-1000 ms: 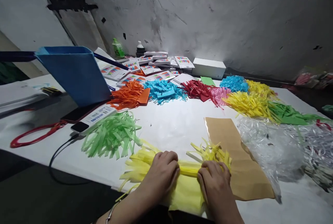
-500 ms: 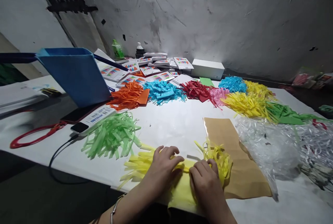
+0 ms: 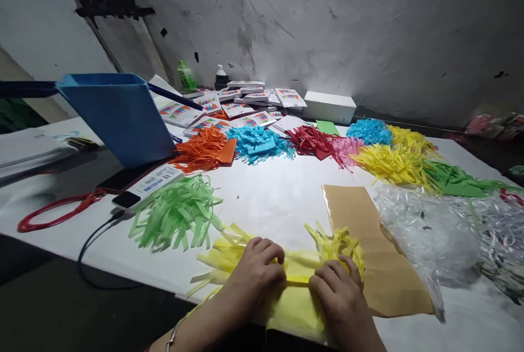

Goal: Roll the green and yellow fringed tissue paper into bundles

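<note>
A sheet of yellow fringed tissue paper (image 3: 297, 304) lies at the table's front edge, part of it hanging over. Its cut strips spread out on the left and bunch up on the right. Across its middle runs a narrow fold or roll, held at both ends. My left hand (image 3: 262, 267) has its fingers curled down on the left end of that fold. At the other end, my right hand (image 3: 338, 289) pinches the paper beside the bunched strips. Both thumbs and the undersides of the fingers are mostly hidden.
Light green fringe (image 3: 176, 213) lies at left, near a power bank (image 3: 149, 185) with a black cable. Brown paper (image 3: 362, 243) and clear plastic wrap (image 3: 426, 237) are at right. Behind are coloured tassels (image 3: 257, 142), flat printed packs (image 3: 213, 103) and a blue container (image 3: 118, 117).
My hands have drawn further apart, the right one shifting right and slightly down. More of the straight yellow fold now shows between them.
</note>
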Tool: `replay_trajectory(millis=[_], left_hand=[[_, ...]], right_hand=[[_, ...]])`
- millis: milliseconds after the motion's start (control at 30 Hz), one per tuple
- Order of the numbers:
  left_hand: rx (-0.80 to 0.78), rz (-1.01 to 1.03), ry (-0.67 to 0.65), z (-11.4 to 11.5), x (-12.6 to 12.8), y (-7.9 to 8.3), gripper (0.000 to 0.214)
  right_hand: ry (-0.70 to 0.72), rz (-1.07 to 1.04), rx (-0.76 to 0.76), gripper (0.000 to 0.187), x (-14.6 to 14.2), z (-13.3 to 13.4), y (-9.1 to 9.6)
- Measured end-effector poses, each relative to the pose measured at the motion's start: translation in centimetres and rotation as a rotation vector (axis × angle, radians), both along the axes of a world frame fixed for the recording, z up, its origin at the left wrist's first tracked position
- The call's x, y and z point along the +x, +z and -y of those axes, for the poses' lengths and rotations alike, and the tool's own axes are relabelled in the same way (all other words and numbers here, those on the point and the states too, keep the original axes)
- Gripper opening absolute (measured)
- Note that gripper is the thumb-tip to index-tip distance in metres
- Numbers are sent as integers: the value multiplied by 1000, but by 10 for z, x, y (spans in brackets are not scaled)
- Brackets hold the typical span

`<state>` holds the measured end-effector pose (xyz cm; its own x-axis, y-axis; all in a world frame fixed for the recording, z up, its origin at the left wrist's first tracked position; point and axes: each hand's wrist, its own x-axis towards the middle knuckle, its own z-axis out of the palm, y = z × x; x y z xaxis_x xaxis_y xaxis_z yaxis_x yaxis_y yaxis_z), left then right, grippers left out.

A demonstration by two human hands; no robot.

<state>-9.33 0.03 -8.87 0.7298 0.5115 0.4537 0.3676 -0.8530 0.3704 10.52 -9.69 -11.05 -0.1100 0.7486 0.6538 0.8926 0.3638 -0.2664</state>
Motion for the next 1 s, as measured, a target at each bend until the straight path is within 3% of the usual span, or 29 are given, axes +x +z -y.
replay_trajectory(millis=[133, 233, 367, 533, 633, 733, 833, 1000], left_hand=[[-113, -104, 29, 6, 0, 7, 15], [-198, -189, 124, 11, 6, 14, 13], [-205, -253, 232, 14, 13, 13, 9], [77, -252, 62, 12, 13, 5, 14], [213, -245, 32, 7, 18, 1, 21], [212, -172, 47, 2, 23, 1, 23], [211, -34, 62, 6, 26, 5, 19], [222, 125, -146, 31, 30, -6, 18]], right_hand=[[-56, -62, -71, 32, 1, 2, -8], [-168, -66, -135, 23, -6, -4, -10], [-270, -78, -171, 15, -11, -8, -5], [-90, -43, -121, 23, -9, -7, 1], [-29, 29, -70, 21, -10, -7, 0], [-47, 61, -24, 17, -13, -10, -1], [-68, 82, 34, 29, -18, -14, 2], [-157, -206, 110, 21, -18, -20, 18]])
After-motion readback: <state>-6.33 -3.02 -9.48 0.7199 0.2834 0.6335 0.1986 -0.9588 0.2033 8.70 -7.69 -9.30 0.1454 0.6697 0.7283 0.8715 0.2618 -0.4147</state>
